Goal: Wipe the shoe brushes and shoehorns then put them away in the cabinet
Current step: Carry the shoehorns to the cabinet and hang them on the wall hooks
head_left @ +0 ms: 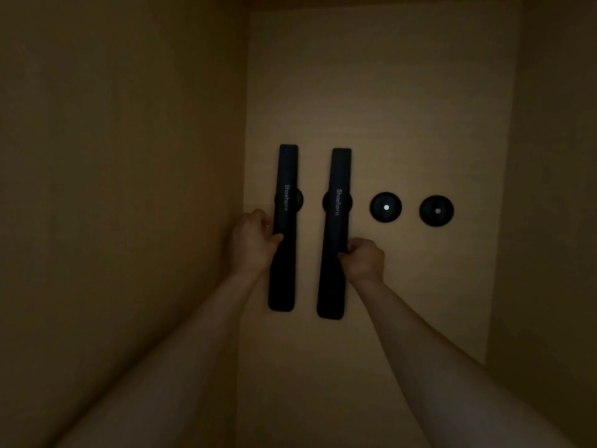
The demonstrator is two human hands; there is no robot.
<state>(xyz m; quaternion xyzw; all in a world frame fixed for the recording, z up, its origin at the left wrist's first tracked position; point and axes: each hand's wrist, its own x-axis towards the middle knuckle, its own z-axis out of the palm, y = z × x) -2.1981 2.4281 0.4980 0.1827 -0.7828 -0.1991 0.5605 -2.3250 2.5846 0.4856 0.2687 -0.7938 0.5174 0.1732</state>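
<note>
Inside cabinet (387, 108): left hand (255, 242), right hand (363, 258) each gripping upright shoehorn (286, 176).

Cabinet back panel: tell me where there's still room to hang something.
Free: the two round mounts right of the shoehorns, bare panel around them. Crowded: the left side, where both hands hold shoehorns against their mounts.

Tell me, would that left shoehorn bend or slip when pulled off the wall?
The left shoehorn looks straight and flat, so probably stiff. Its smooth dark surface may be slippery, though the left hand grips it firmly.
</note>
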